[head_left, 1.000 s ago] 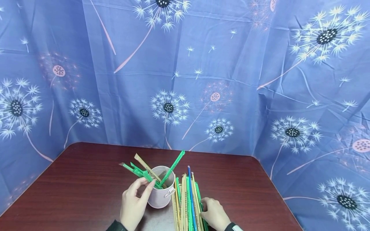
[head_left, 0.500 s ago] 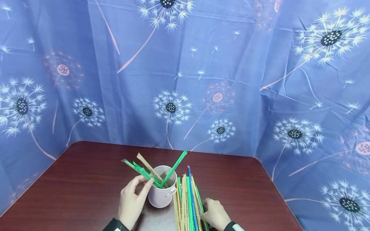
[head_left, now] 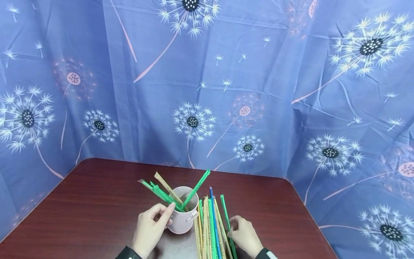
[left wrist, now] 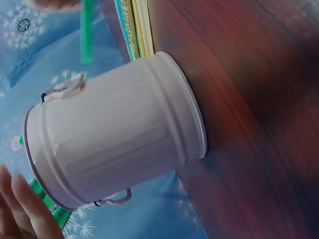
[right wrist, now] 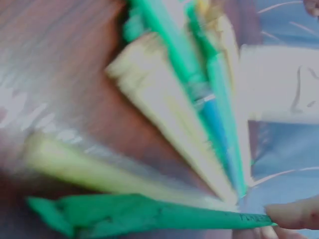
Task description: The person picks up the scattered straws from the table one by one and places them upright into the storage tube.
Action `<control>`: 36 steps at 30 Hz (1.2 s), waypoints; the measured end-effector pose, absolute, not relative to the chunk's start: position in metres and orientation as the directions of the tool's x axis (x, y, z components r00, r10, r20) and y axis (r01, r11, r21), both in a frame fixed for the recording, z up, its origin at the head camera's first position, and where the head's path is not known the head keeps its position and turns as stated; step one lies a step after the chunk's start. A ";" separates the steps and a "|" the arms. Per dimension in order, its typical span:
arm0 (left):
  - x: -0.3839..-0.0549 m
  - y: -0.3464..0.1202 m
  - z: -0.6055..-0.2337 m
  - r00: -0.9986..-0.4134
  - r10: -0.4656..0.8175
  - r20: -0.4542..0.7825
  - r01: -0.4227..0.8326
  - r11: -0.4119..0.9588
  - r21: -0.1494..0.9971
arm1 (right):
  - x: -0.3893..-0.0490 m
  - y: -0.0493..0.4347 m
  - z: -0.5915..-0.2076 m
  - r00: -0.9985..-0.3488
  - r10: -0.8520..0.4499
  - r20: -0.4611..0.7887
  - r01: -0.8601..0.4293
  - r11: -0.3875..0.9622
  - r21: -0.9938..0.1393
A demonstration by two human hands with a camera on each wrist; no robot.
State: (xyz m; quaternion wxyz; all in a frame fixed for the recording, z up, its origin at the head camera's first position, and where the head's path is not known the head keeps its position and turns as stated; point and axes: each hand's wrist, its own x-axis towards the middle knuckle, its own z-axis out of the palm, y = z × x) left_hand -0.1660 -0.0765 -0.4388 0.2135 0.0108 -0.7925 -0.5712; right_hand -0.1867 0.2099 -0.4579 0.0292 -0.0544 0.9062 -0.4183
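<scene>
A pale pinkish-white pail (head_left: 180,221) stands upright on the table. Several paper-wrapped straws lean in it: green straws (head_left: 160,193) to the left, a beige one (head_left: 168,187) and a green one (head_left: 196,189) to the right. My left hand (head_left: 151,225) is at the pail's left side, its fingers (left wrist: 31,206) near the rim; exact contact is unclear. My right hand (head_left: 244,235) pinches a green wrapped straw (right wrist: 149,216) between thumb and finger. That straw, tilted at the pile's right side, stands apart from the pile of wrapped straws (head_left: 208,230) at its upper end.
The pile of beige, green, yellow and blue straws lies just right of the pail, running to the view's lower edge. Dark red-brown tabletop (head_left: 97,201) extends to both sides. A blue dandelion-print cloth (head_left: 145,126) hangs behind the table.
My right hand has drawn a green straw away from the pile's right side. The left hand has shifted slightly lower along the pail's rim. The straws in the pail stay there.
</scene>
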 end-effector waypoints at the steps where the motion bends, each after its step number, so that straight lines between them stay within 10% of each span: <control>1: -0.166 -0.075 -0.439 -0.910 -0.246 0.334 0.242 0.341 0.908 | -0.186 0.208 -0.455 -0.994 -0.108 0.015 -0.081 0.634 -0.769; 22: -0.151 -0.042 -0.431 -0.907 0.013 0.420 0.419 0.095 0.903 | -0.157 0.147 -0.416 -0.931 -0.163 0.326 -0.365 0.443 -0.819; 36: -0.148 -0.030 -0.430 -0.837 -0.114 0.535 0.525 0.107 0.844 | -0.154 0.142 -0.424 -0.771 -0.338 0.539 -0.637 0.400 -0.659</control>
